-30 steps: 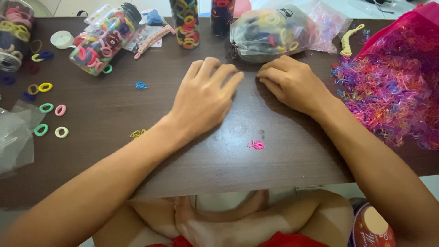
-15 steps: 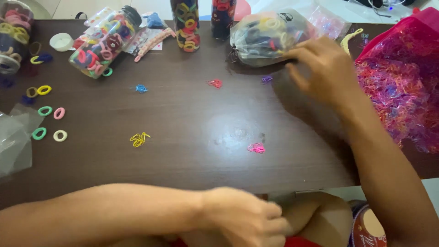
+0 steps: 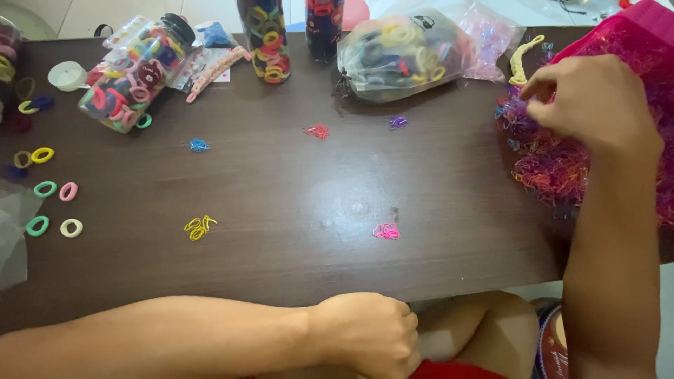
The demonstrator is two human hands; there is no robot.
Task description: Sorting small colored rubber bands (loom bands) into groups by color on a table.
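Bench [image 3: 295, 182]: dark wood, fills the frame.
Heap of tiny elastic bands [image 3: 562, 158]: right edge, multicoloured.
Right hand [image 3: 593, 102]: upper right, over the heap, fingers [image 3: 537, 88] pinched narrow; held item too small to tell.
Left hand [image 3: 368, 333]: bottom centre, fist closed at the bench's near edge.
Pink bands [image 3: 386, 231]: lower centre.

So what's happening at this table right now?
A person sits at a dark wooden table among tiny coloured elastic bands. Their right hand is over the big heap of mixed bands at the right edge, fingertips pinched as if picking some out. Their left hand is closed in a fist at the near edge. Small bunches lie apart by colour: yellow, pink, blue, red, purple.
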